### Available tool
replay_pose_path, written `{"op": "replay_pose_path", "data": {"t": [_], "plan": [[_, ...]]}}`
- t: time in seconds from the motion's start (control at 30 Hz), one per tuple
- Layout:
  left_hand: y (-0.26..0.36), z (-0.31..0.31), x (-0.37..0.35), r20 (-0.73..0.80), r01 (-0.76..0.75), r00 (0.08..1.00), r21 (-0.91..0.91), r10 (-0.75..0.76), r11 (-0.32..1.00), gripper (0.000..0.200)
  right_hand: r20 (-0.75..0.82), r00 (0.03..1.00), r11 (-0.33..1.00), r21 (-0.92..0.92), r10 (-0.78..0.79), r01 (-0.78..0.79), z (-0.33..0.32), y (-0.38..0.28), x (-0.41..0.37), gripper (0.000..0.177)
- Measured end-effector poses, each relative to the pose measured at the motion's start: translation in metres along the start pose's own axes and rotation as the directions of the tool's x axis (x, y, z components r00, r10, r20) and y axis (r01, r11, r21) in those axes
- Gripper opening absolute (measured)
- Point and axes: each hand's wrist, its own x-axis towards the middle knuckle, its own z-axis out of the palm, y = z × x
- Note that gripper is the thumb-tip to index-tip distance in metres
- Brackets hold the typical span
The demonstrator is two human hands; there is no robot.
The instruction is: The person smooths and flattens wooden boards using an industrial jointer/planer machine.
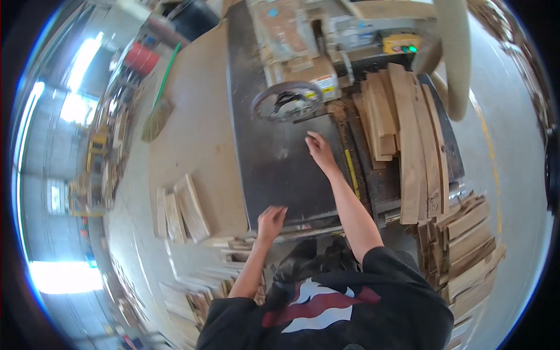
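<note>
My left hand [272, 223] hovers at the near left corner of a dark metal saw table [294, 186], its fingers loosely curled and slightly apart, with nothing visible in them. Farther forward, my right hand [320, 151] is over the same table, fingers bent but apart, holding nothing that I can see. Just beyond it stands a rounded guard ring [287, 100] on the machine. To the right of my right hand runs a yellow measuring strip [352, 172], and past that lies a stack of wooden boards [411, 137].
A brown side panel [195, 128] adjoins the table on the left, with several short wood pieces [189, 207] on it. A broom [157, 119] leans there. A thick hose [459, 64] hangs at right, near a yellow switch box [401, 43]. Wood offcuts [469, 251] are piled at lower right.
</note>
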Motion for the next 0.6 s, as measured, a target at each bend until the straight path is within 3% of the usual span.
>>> {"op": "replay_pose_path", "data": {"t": [0.03, 0.07, 0.1, 0.13, 0.2, 0.23, 0.27, 0.33, 0.37, 0.4, 0.47, 0.5, 0.57, 0.6], "plan": [[-0.016, -0.013, -0.057, -0.061, 0.214, 0.974, -0.069, -0.218, 0.974, 0.011, 0.013, 1.0, 0.995, -0.099, -0.002, 0.003, 0.0, -0.008, -0.029, 0.047], [-0.023, -0.026, -0.11, -0.223, 0.219, 0.955, 0.084, -0.196, 0.972, 0.014, -0.022, 0.994, 0.981, -0.165, -0.103, 0.098, 0.003, 0.003, -0.048, 0.045], [-0.029, -0.035, -0.163, -0.303, 0.379, 0.883, 0.013, -0.357, 0.925, 0.018, -0.033, 0.976, 0.954, -0.224, -0.213, 0.2, 0.003, 0.018, -0.065, 0.042], [-0.03, -0.04, -0.217, -0.37, 0.525, 0.774, -0.078, -0.513, 0.848, 0.022, -0.047, 0.971, 0.919, -0.335, -0.235, 0.207, 0.0, 0.019, -0.086, 0.036], [-0.018, -0.041, -0.313, -0.268, 0.8, 0.545, -0.117, -0.794, 0.589, 0.028, -0.042, 0.947, 0.863, -0.427, -0.318, 0.271, -0.002, 0.019, -0.118, 0.031], [0.022, -0.054, -0.324, -0.052, 0.924, 0.371, -0.081, -0.927, 0.374, 0.033, -0.037, 0.921, 0.829, -0.449, -0.388, 0.332, 0.002, 0.018, -0.127, 0.03], [0.024, -0.035, -0.359, -0.082, 0.936, 0.314, -0.137, -0.946, 0.323, 0.033, -0.045, 0.887, 0.795, -0.465, -0.46, 0.389, 0.004, 0.02, -0.131, 0.028], [0.01, 0.022, -0.427, 0.096, 0.681, 0.468, -0.673, -0.879, 0.289, 0.037, -0.014, 0.842, 0.767, -0.421, -0.54, 0.485, 0.005, 0.033, -0.124, 0.03], [0.011, 0.044, -0.422, -0.203, 0.538, 0.719, -0.442, -0.665, 0.717, 0.038, 0.0, 0.884, 0.792, -0.444, -0.468, 0.42, 0.007, 0.024, -0.127, 0.031], [0.015, 0.051, -0.421, -0.224, 0.541, 0.695, -0.463, -0.684, 0.702, 0.038, 0.042, 0.883, 0.784, -0.441, -0.468, 0.437, 0.008, 0.025, -0.127, 0.031], [0.013, 0.05, -0.411, 0.031, 0.595, 0.299, -0.787, -0.954, 0.161, 0.037, 0.055, 0.93, 0.775, -0.537, -0.362, 0.333, 0.009, 0.026, -0.122, 0.029], [0.012, 0.043, -0.407, 0.032, 0.583, 0.292, -0.798, -0.956, 0.151, 0.037, 0.065, 0.928, 0.745, -0.576, -0.368, 0.336, 0.01, 0.025, -0.124, 0.03], [0.02, 0.023, -0.395, -0.096, 0.88, 0.23, -0.403, -0.968, 0.249, 0.039, 0.08, 0.899, 0.712, -0.581, -0.431, 0.394, 0.009, 0.037, -0.121, 0.031], [0.017, 0.022, -0.396, -0.09, 0.878, 0.228, -0.41, -0.969, 0.245, 0.039, 0.081, 0.866, 0.686, -0.577, -0.493, 0.444, 0.01, 0.041, -0.119, 0.031]]}}
